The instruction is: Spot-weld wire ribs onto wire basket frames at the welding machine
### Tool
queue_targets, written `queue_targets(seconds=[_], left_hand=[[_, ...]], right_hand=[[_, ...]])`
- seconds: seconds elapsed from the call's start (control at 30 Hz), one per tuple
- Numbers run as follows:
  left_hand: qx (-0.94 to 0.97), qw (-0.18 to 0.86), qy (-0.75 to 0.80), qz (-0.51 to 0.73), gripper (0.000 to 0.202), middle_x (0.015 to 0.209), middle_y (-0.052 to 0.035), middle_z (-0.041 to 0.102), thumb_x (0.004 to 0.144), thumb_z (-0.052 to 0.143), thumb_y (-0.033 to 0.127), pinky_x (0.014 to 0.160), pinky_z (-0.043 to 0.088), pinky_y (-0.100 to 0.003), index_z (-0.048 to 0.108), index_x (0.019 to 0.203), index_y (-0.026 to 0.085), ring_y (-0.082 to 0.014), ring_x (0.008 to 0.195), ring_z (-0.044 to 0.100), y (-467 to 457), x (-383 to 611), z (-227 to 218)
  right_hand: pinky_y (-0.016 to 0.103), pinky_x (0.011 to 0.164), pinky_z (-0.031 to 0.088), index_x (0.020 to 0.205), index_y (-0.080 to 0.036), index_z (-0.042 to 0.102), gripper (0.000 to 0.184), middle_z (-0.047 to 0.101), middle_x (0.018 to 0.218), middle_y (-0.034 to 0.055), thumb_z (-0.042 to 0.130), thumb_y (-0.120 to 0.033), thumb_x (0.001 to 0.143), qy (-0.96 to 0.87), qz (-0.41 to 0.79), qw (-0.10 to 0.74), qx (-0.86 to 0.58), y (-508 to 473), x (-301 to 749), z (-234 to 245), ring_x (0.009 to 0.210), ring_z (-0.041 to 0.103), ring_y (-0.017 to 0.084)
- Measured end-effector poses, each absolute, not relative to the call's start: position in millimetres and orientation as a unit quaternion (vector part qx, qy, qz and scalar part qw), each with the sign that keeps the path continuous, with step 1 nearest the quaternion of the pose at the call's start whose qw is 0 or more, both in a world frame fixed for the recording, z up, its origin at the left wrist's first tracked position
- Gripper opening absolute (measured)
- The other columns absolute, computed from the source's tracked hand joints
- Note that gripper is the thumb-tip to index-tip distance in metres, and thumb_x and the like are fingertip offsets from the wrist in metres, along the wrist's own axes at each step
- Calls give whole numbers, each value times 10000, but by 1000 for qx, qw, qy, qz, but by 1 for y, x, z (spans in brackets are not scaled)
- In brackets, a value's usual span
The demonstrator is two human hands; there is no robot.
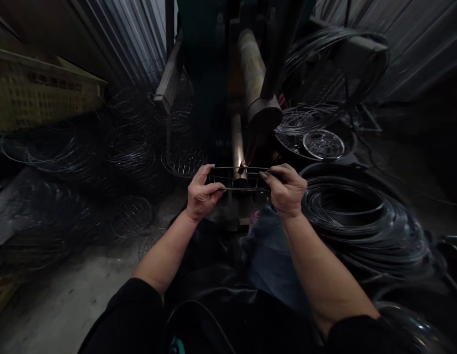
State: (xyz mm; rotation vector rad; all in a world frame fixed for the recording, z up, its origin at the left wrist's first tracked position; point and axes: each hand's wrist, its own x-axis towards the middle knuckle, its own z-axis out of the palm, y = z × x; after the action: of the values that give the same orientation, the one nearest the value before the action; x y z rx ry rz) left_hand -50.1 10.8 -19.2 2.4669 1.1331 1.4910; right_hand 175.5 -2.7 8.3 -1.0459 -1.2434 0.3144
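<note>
The left hand [203,192] pinched one end of a slim, dark metal wire frame [232,189] between thumb and fingers; the right hand [285,189] pinched the other end likewise. The frame hung level at the near tip of a brass-coloured round metal rod [238,142], though I couldn't tell whether they touched. Toward twelve o'clock from the frame, a thick, tarnished metal cylinder [252,64] jutted above. A big grey wire coil [394,241] sat past three, a round wire grid [131,217] past eight, a yellow plastic crate [47,98] at ten.
</note>
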Motion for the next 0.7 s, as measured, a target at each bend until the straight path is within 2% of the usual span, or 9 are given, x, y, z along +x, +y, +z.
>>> queue_targets(seconds=[0.33, 0.7], left_hand=[[799, 58, 403, 442, 130, 1336, -94, 553, 800, 700, 321, 1048, 447, -406, 749, 794, 201, -251, 1236, 541, 31, -46, -16], [793, 62, 387, 466, 108, 1291, -99, 590, 782, 723, 296, 1011, 486, -404, 750, 778, 192, -239, 1184, 583, 31, -45, -17]], right_hand=[[285, 582, 437, 660, -199, 636, 130, 553, 644, -22, 737, -268, 707, -533, 145, 685, -475, 14, 177, 6, 606, 523, 130], [285, 595, 449, 660, -199, 646, 103, 571, 650, -20, 729, -244, 704, -526, 148, 689, -476, 15, 175, 5, 611, 531, 130]])
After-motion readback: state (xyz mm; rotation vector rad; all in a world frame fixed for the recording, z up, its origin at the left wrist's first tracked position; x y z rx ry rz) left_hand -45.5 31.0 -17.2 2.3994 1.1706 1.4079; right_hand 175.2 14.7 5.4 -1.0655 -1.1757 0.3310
